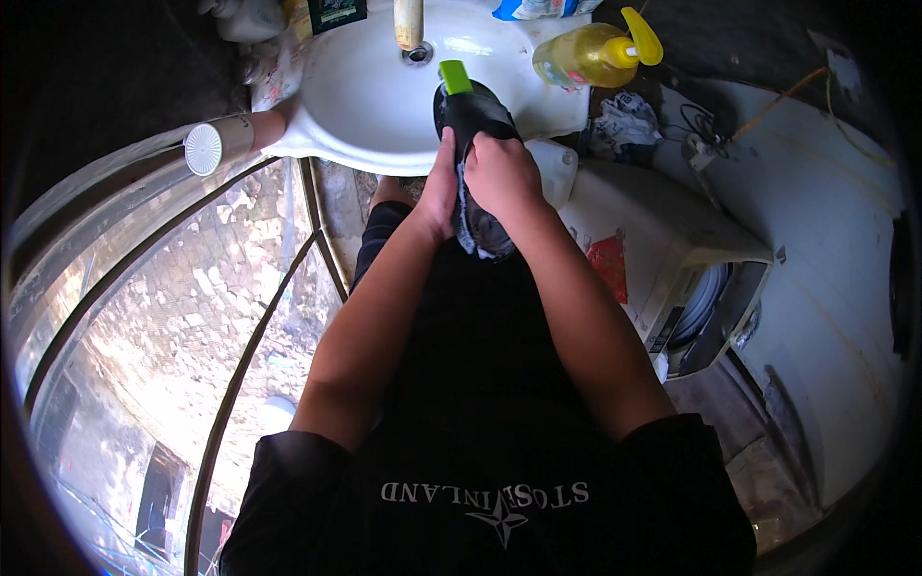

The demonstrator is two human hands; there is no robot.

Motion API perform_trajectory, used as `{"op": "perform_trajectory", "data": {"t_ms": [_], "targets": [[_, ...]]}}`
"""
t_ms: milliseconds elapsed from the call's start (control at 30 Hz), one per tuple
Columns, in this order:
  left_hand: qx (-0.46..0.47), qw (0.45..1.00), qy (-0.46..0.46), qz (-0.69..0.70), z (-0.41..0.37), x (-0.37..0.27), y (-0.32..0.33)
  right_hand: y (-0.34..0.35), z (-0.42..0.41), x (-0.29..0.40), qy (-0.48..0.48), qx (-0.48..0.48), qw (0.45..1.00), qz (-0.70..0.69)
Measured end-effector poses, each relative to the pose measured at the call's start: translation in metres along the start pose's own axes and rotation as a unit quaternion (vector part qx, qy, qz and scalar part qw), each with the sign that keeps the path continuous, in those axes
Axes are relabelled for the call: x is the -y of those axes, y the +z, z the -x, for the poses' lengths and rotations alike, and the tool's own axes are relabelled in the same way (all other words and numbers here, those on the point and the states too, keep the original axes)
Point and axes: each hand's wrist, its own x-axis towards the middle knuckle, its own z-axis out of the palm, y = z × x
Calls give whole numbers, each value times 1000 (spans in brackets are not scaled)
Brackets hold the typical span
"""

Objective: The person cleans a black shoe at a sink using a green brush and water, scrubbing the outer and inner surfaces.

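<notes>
A black slipper [486, 223] with white suds along its edge is held over the near rim of a white ceramic washbasin [346, 108]. My left hand [441, 183] grips the slipper along its left side, thumb pointing up. Across its strap lies my right hand [503, 173], fingers curled over a green-backed brush [455, 77], whose far end sticks out past the slipper's tip; how the fingers hold the brush is partly hidden. Beyond them the faucet spout [409, 25] hangs above the drain [418, 55].
A yellow pump bottle [587, 56] lies at the basin's right, near crumpled plastic packaging [627, 122]. A white bottle [248, 18] is at the back left, and a ribbed-lid container [205, 147] at the left. A washing machine [648, 216] stands on the right; a window [216, 288] is on the left.
</notes>
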Motion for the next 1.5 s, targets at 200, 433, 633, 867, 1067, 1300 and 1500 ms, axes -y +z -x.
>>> {"op": "perform_trajectory", "data": {"t_ms": [200, 433, 633, 867, 1067, 1300, 1500], "targets": [[40, 997, 40, 55, -15, 8, -19, -2, 3, 10, 49, 46, 996, 63], [22, 993, 96, 68, -8, -2, -43, -20, 36, 7, -36, 123, 991, -37], [19, 991, 111, 65, -19, -6, -37, -12, 39, 2, -43, 93, 988, -113], [2, 994, 101, 43, -26, 4, -35, 13, 24, -18, -30, 72, 967, -241], [13, 996, 83, 32, -15, -4, -25, -12, 54, -16, 187, 238, 711, -635], [-40, 994, 92, 34, -12, -10, -11, -28, 70, -11, 225, 299, 598, -709], [-127, 989, 58, -56, -4, 10, 14, -7, 37, -22, 243, 265, 549, -754]]}}
